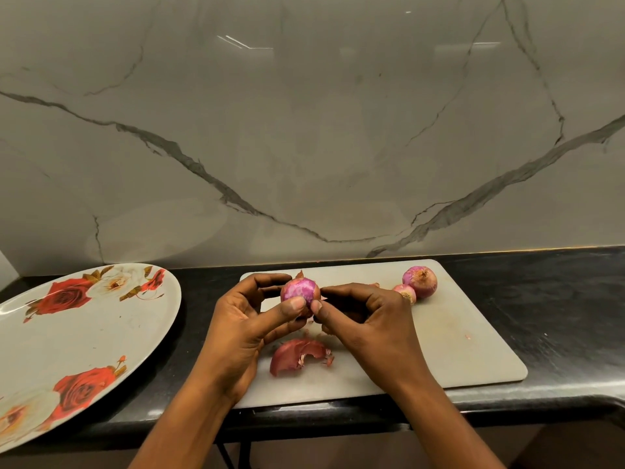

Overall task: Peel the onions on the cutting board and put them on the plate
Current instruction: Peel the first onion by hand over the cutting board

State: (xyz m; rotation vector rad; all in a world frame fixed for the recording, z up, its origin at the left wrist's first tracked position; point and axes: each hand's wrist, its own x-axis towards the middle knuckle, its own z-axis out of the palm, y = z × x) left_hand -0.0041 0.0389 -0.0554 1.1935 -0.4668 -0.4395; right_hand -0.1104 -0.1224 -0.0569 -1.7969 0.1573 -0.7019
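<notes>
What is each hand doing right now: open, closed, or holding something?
Left hand: closed, fingers curled round the partly peeled onion.
Right hand: closed, pinching the same onion at its near side.

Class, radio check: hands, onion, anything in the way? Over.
Left hand grips half-peeled onion, right hand pinches its skin. Big onion, small onion wait on board. Loose peel below, not blocking.

Across the upper and middle frame, a grey marble backsplash with dark veins running diagonally; near top centre, thin white light reflections on its gloss; along the lower frame, a speckled black stone countertop with a rounded front edge.
</notes>
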